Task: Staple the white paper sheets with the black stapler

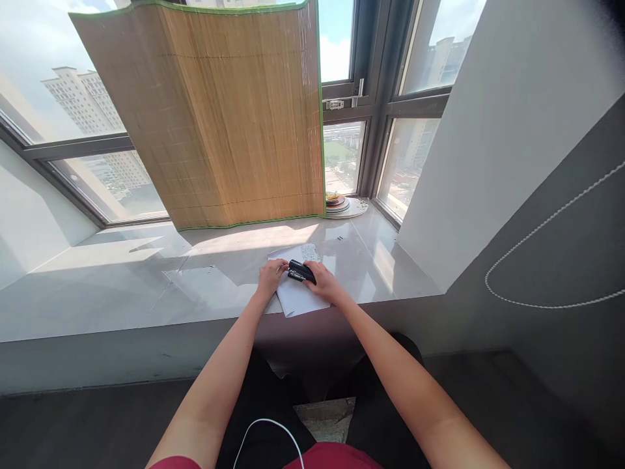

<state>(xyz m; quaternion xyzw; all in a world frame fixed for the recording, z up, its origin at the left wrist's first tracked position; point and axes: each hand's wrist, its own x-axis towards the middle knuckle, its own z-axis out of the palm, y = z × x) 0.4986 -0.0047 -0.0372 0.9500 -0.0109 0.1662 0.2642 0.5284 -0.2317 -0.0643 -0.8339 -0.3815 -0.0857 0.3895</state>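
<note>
A bamboo mat (234, 117) stands against the window (108, 181) on the glossy tiled windowsill (215, 273), where the left hand (270, 277) curls beside a black stapler (299, 270); whether it pinches anything, I cannot tell. The right hand (325, 283) grips that stapler over white paper (295, 302); farther right, stacked plates (336, 204) sit on a pale oval tray (360, 208).

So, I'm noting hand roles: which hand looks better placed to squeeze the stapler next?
Probably the right hand: it grips the black stapler over the white paper. The left hand is at the paper's left edge, near the stapler's other end.
</note>
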